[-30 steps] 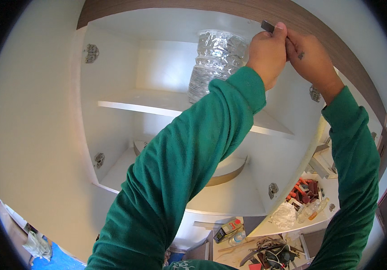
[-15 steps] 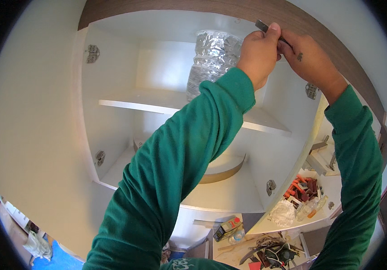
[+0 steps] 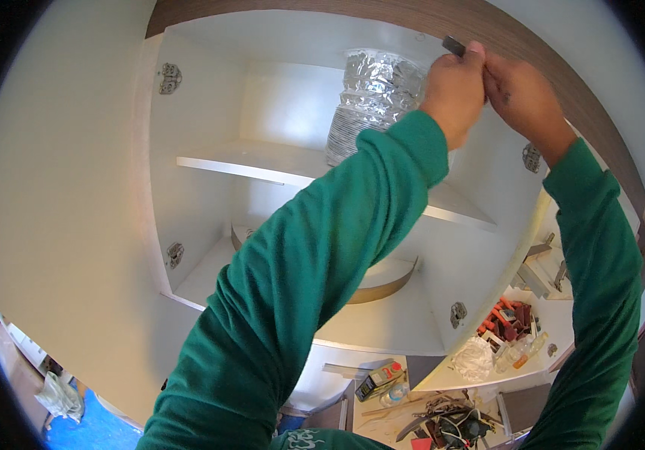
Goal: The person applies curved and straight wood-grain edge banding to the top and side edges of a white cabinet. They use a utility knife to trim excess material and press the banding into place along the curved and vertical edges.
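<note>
1. Dark flat bar (image 3: 454, 46): up at the cabinet's top edge, toward the upper right corner of the opening, blunt end poking out past the left thumb and overlapping in view the lower edge of the brown wood-grain panel (image 3: 412, 11). Cannot tell whether touching that panel.
2. Left hand (image 3: 456, 88): closed firmly around the bar, thumb laid along the top, most of the length hidden inside the fist.
3. Right hand (image 3: 525, 94): fingers curled, thumb side right against the left fist. Cannot tell whether gripping the bar too, with the contact hidden.
4. White cabinet (image 3: 202, 112): open-fronted, metal hinge plates on both side walls, one near each corner.
5. Silvery foil duct (image 3: 375, 90): upright in the upper compartment, right of the middle, partly behind the left wrist, lower end near the front edge of the white shelf (image 3: 232, 166).
6. Curved strip (image 3: 386, 291): on the cabinet's bottom panel, bowed toward the front edge, partly behind the left green sleeve (image 3: 300, 277).
7. White board (image 3: 446, 381), low on the right: carrying a pile of orange and dark red pieces (image 3: 502, 319), with crumpled clear plastic (image 3: 472, 360) and clear bottles (image 3: 517, 354) nearer the front edge.
8. Beige surface (image 3: 382, 429), lower still: holding a dark tangle of tools and cords (image 3: 454, 424) toward the right edge.
</note>
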The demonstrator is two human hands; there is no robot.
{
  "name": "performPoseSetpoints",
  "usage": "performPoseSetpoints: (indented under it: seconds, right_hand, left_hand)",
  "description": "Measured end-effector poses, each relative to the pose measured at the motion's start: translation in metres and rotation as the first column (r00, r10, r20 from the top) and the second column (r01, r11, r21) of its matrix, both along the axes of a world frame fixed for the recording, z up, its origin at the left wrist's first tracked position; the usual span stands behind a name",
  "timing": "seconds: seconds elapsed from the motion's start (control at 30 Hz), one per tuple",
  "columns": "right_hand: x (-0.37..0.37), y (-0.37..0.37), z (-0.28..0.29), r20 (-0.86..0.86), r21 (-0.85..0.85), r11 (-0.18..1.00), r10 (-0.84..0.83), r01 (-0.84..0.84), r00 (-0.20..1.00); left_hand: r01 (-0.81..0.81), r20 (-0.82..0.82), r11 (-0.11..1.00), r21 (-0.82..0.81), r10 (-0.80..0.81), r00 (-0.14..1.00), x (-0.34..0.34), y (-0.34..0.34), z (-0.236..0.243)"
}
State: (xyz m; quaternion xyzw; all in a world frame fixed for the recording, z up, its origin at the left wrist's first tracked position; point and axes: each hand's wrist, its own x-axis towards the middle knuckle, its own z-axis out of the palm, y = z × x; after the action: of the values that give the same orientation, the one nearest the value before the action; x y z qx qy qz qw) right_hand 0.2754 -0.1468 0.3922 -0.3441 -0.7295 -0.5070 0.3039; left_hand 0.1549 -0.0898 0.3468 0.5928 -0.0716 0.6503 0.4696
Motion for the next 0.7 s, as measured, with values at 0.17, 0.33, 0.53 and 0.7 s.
performPoseSetpoints:
  seconds: [0.17,0.33,0.53,0.7]
  right_hand:
    - [-0.023,0.009,0.004,0.044,-0.021,0.999,0.031,-0.030,0.999]
    - [-0.018,0.004,0.000,-0.005,-0.063,0.998,0.007,-0.007,1.000]
    - [-0.034,0.009,0.002,0.042,-0.009,1.000,0.003,-0.003,0.999]
    - [-0.034,0.006,-0.001,-0.041,-0.110,0.993,0.029,-0.034,0.999]
  left_hand:
    - [-0.016,0.073,0.999,0.036,0.013,0.997,-0.023,0.000,-0.001]
    - [-0.122,0.010,0.991,0.050,0.122,0.993,-0.010,0.014,0.004]
    - [-0.020,0.051,0.999,0.049,0.017,0.999,-0.027,0.011,0.004]
    - [-0.316,0.005,0.936,0.153,0.319,0.948,-0.027,0.015,0.002]
